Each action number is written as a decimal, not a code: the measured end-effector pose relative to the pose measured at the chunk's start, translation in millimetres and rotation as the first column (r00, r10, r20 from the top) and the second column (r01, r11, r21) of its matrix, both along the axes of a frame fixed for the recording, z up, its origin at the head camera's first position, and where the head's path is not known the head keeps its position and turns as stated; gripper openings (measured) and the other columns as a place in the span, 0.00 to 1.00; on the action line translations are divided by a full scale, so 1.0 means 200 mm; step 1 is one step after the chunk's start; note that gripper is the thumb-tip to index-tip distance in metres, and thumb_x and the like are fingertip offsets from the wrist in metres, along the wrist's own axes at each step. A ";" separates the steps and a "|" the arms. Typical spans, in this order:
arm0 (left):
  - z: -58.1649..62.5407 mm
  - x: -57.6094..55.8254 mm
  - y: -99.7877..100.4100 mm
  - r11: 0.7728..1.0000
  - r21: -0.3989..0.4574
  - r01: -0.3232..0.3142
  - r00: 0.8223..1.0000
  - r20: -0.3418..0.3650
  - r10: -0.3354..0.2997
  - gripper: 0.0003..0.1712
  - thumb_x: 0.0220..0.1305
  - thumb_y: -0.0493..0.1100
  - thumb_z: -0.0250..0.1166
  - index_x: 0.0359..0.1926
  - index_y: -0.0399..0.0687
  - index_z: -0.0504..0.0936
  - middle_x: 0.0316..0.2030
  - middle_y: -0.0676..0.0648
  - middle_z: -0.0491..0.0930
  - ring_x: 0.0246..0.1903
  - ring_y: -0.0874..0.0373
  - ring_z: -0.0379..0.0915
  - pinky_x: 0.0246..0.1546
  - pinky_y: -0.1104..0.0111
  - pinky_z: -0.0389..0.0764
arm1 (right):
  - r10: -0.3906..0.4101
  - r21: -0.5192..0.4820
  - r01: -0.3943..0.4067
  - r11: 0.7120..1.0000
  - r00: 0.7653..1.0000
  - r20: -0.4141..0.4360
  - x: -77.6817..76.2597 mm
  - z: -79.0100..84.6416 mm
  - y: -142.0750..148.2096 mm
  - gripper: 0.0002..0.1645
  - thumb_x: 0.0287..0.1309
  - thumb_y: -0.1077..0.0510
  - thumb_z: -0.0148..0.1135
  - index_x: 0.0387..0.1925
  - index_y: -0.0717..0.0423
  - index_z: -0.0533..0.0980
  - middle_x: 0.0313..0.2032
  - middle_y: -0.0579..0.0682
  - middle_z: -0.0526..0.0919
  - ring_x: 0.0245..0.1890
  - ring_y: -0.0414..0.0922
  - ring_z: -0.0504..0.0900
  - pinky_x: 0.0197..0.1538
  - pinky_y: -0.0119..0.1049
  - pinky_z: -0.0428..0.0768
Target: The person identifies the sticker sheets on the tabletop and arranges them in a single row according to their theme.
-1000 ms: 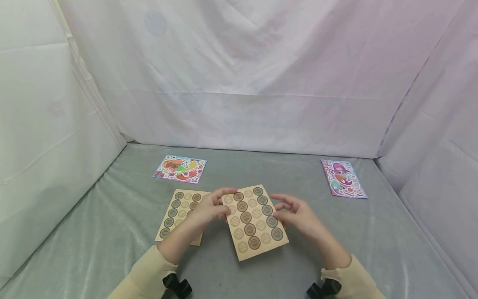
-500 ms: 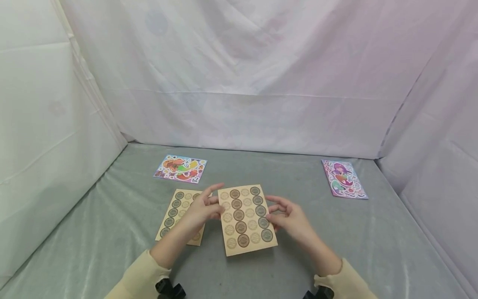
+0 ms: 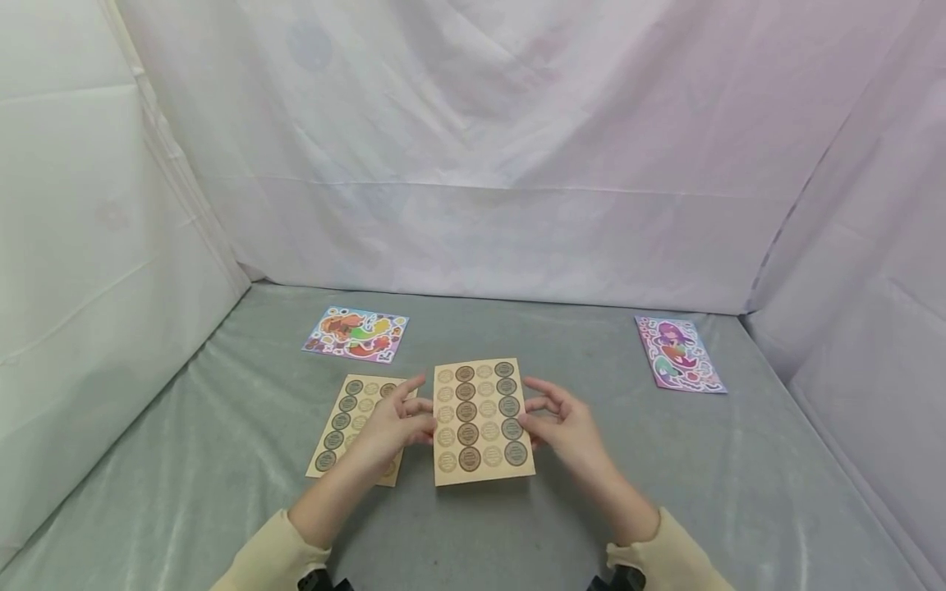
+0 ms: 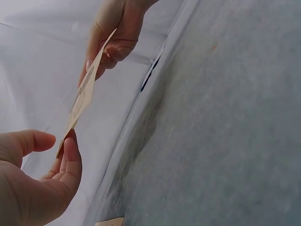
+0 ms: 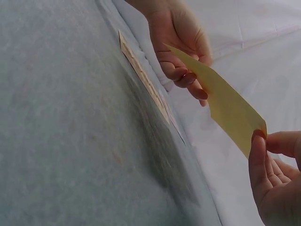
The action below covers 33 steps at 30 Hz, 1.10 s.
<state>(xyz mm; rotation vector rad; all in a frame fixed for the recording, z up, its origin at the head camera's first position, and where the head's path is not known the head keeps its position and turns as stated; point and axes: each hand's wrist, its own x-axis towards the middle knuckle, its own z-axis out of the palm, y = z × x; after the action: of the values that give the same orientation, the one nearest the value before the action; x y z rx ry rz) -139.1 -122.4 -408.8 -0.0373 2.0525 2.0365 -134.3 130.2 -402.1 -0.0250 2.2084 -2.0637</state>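
Observation:
A tan sticker sheet (image 3: 484,423) with columns of round brown and pale stickers is held up in front of me, a little above the table. My left hand (image 3: 392,427) holds its left edge, fingertips against the back; in the left wrist view the thumb (image 4: 40,140) stands close to the sheet's front. My right hand (image 3: 565,423) pinches the right edge between thumb and fingers, as the right wrist view also shows from behind the sheet (image 5: 230,110). Partly under my left hand and forearm, a second tan sticker sheet (image 3: 340,427) lies flat on the table.
Behind my left hand lies a colourful mermaid sticker sheet (image 3: 356,334). Another pink-purple mermaid sheet (image 3: 681,354) is at the back right. Grey cloth covers the table (image 3: 739,492), and white curtains (image 3: 473,238) enclose the back and both sides.
The held sheet has shifted left and turned from tilted to nearly straight. Both hands have moved left with it, and the left hand's fingers have changed their hold at the edge.

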 end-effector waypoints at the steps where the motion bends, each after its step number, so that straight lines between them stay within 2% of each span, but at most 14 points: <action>1: 0.00 0.00 0.00 1.000 -0.015 -0.008 1.000 0.005 0.008 0.45 0.55 0.28 0.62 0.72 0.40 0.52 0.40 0.42 0.82 0.31 0.51 0.79 0.34 0.63 0.82 | -0.005 0.000 0.005 1.000 1.000 -0.001 0.00 0.00 0.00 0.33 0.52 0.74 0.64 0.61 0.61 0.70 0.34 0.57 0.81 0.23 0.44 0.82 0.26 0.39 0.81; 8: -0.01 0.02 0.00 0.991 -0.123 -0.055 0.998 -0.042 0.050 0.40 0.55 0.29 0.63 0.70 0.39 0.59 0.39 0.45 0.83 0.32 0.52 0.80 0.34 0.62 0.82 | -0.022 -0.003 0.022 1.000 1.000 0.010 0.00 -0.03 -0.04 0.34 0.50 0.75 0.64 0.61 0.61 0.71 0.33 0.56 0.82 0.21 0.44 0.80 0.23 0.37 0.80; 13: -0.02 0.02 0.00 0.987 -0.143 -0.068 0.997 -0.053 0.061 0.39 0.53 0.29 0.63 0.68 0.37 0.62 0.37 0.46 0.83 0.30 0.52 0.79 0.34 0.63 0.81 | -0.026 0.013 0.025 1.000 0.999 0.031 0.00 -0.04 -0.06 0.35 0.50 0.75 0.64 0.62 0.62 0.70 0.32 0.55 0.82 0.19 0.45 0.79 0.23 0.37 0.80; 24: -0.05 0.01 -0.02 0.981 -0.192 -0.036 0.998 -0.059 0.025 0.39 0.52 0.25 0.61 0.67 0.32 0.62 0.32 0.45 0.82 0.26 0.52 0.79 0.26 0.63 0.82 | 0.026 0.068 -0.029 0.997 0.998 0.051 0.00 -0.09 -0.11 0.36 0.48 0.75 0.65 0.62 0.69 0.67 0.31 0.54 0.82 0.19 0.44 0.79 0.22 0.40 0.81; 33: -0.08 0.00 -0.04 0.957 -0.290 -0.010 0.999 -0.051 -0.005 0.41 0.52 0.27 0.63 0.68 0.35 0.62 0.24 0.46 0.78 0.16 0.56 0.72 0.16 0.67 0.76 | 0.057 0.118 -0.067 0.991 0.995 0.085 0.00 -0.14 -0.12 0.39 0.48 0.74 0.66 0.64 0.68 0.65 0.29 0.53 0.82 0.20 0.46 0.81 0.22 0.40 0.81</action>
<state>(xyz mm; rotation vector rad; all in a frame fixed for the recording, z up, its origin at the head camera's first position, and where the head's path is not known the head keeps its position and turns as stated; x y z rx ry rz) -139.7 -130.4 -425.5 -0.0404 2.3677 1.7364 -135.3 105.7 -429.8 0.0008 2.2488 -1.8623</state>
